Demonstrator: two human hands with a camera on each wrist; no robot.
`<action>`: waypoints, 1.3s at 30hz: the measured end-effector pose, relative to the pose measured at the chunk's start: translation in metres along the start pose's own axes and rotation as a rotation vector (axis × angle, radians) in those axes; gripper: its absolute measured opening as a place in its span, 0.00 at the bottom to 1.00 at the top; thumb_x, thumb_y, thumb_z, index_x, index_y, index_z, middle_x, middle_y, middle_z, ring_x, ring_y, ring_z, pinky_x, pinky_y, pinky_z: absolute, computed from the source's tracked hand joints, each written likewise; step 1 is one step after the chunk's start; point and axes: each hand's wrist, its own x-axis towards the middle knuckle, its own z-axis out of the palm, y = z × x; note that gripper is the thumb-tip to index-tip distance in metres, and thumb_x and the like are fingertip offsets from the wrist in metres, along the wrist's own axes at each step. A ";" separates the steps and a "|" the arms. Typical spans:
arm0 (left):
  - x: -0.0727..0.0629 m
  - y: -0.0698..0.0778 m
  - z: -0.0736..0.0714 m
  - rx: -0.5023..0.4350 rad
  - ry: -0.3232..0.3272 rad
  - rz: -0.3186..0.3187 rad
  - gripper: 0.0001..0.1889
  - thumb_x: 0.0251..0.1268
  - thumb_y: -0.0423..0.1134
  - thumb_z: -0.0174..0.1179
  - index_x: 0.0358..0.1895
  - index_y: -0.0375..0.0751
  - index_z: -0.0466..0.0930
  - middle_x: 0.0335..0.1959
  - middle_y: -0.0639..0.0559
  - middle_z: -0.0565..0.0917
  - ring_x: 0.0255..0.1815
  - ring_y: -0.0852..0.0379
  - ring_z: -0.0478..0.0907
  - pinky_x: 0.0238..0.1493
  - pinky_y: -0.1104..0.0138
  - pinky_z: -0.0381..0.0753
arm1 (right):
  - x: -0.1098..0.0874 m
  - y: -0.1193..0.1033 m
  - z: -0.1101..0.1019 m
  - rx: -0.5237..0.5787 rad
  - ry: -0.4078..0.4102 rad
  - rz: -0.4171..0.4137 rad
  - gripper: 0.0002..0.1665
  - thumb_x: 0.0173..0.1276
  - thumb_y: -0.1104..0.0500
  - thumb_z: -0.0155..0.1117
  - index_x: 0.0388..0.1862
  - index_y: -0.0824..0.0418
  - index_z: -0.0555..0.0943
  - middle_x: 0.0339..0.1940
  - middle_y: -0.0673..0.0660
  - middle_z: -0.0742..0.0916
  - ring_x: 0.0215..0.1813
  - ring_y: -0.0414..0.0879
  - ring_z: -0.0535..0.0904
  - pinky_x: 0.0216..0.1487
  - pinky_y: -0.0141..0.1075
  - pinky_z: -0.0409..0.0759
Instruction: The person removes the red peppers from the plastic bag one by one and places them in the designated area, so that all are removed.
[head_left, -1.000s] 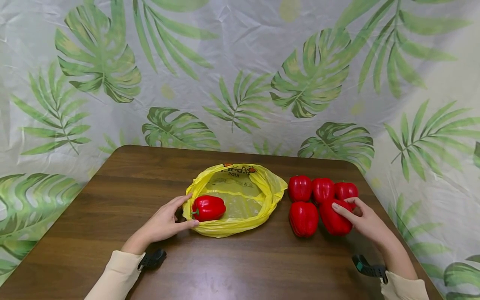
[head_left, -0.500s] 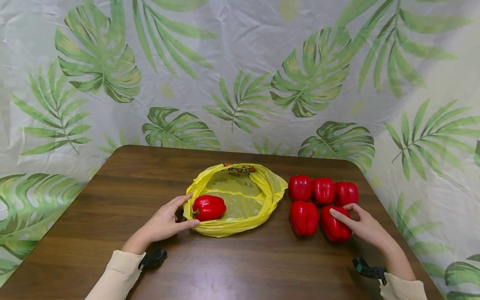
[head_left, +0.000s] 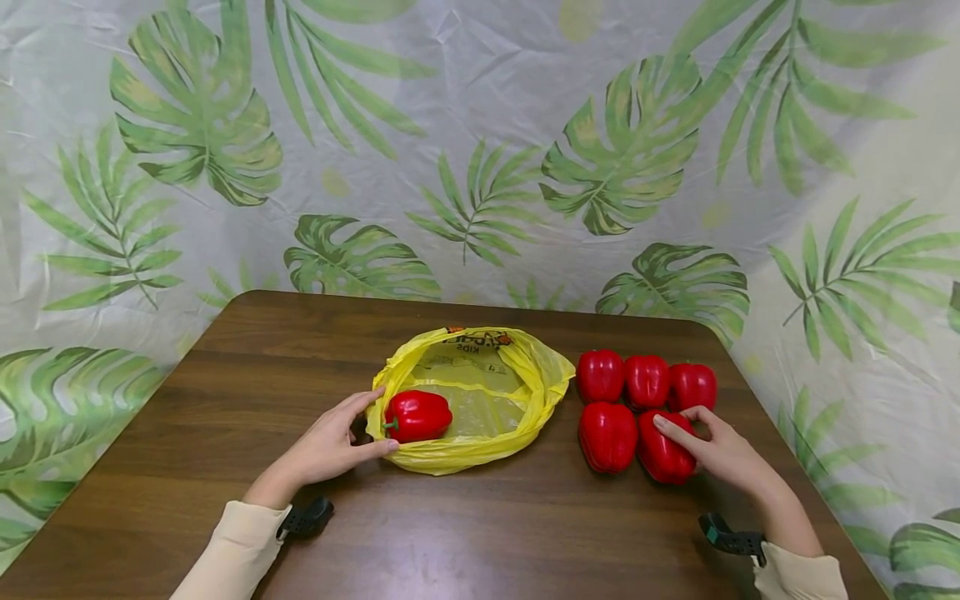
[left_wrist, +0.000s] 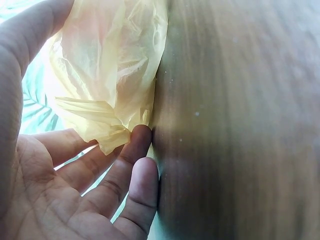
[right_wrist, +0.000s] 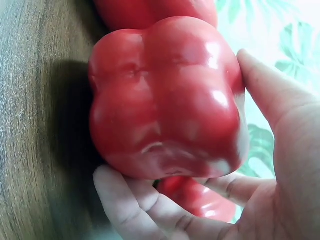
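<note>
A yellow plastic bag lies on the table with its mouth held wide, one red bell pepper inside at the left. My left hand holds the bag's left rim, thumb at the front and fingers behind; in the left wrist view the fingers curl by the crumpled yellow film. Right of the bag, my right hand grips a red bell pepper at the front right of a group. The right wrist view shows this pepper between thumb and curled fingers, bottom lobes facing the camera.
One bell pepper sits just left of the gripped one. Three more, including a middle one, stand in a row behind. The brown wooden table reaches back to a leaf-patterned cloth.
My right hand has drawn its bell pepper slightly toward me and left, uncovering more of the back-right pepper. My left hand and the bag stay as they were.
</note>
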 end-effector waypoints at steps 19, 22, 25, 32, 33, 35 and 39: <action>0.002 -0.001 0.001 0.010 0.009 0.006 0.49 0.64 0.60 0.74 0.82 0.40 0.66 0.78 0.34 0.73 0.66 0.40 0.78 0.49 0.63 0.85 | 0.001 -0.008 0.005 0.039 -0.014 -0.008 0.42 0.80 0.30 0.55 0.67 0.66 0.68 0.27 0.54 0.83 0.28 0.49 0.80 0.34 0.40 0.83; 0.001 -0.001 0.001 0.005 0.010 0.006 0.49 0.65 0.60 0.74 0.82 0.39 0.66 0.78 0.35 0.73 0.67 0.39 0.78 0.49 0.63 0.85 | 0.002 -0.009 0.005 0.033 -0.014 -0.023 0.42 0.80 0.31 0.55 0.68 0.67 0.68 0.32 0.55 0.84 0.30 0.49 0.80 0.34 0.41 0.82; 0.000 0.000 0.001 0.003 0.011 0.008 0.48 0.65 0.60 0.74 0.82 0.40 0.66 0.78 0.35 0.73 0.68 0.39 0.78 0.49 0.63 0.85 | 0.003 -0.009 0.004 0.028 -0.014 -0.028 0.43 0.80 0.31 0.55 0.69 0.67 0.67 0.35 0.55 0.85 0.31 0.49 0.79 0.35 0.41 0.82; -0.001 -0.001 0.001 0.011 0.014 0.015 0.48 0.65 0.60 0.74 0.82 0.39 0.67 0.78 0.35 0.73 0.68 0.40 0.78 0.48 0.65 0.85 | 0.004 -0.007 0.003 0.000 -0.021 -0.035 0.45 0.81 0.31 0.53 0.72 0.69 0.67 0.38 0.57 0.86 0.32 0.49 0.80 0.36 0.41 0.81; -0.001 -0.001 0.001 0.012 0.014 0.015 0.48 0.65 0.60 0.74 0.82 0.39 0.67 0.78 0.35 0.73 0.68 0.40 0.78 0.48 0.65 0.85 | 0.004 -0.007 0.003 -0.003 -0.021 -0.036 0.45 0.81 0.31 0.53 0.72 0.69 0.67 0.38 0.57 0.86 0.33 0.49 0.80 0.36 0.41 0.82; -0.001 -0.002 0.001 0.010 0.013 0.013 0.48 0.66 0.60 0.74 0.82 0.39 0.67 0.78 0.35 0.73 0.67 0.40 0.78 0.48 0.65 0.85 | 0.004 -0.006 0.002 -0.006 -0.020 -0.044 0.44 0.81 0.31 0.53 0.72 0.69 0.67 0.40 0.57 0.87 0.34 0.49 0.81 0.37 0.40 0.82; 0.000 -0.002 0.001 0.007 0.010 0.005 0.48 0.66 0.60 0.73 0.82 0.40 0.66 0.78 0.35 0.73 0.67 0.40 0.78 0.48 0.65 0.84 | 0.005 -0.005 -0.001 -0.021 -0.020 -0.056 0.44 0.82 0.32 0.53 0.71 0.69 0.68 0.42 0.59 0.87 0.36 0.49 0.82 0.38 0.40 0.82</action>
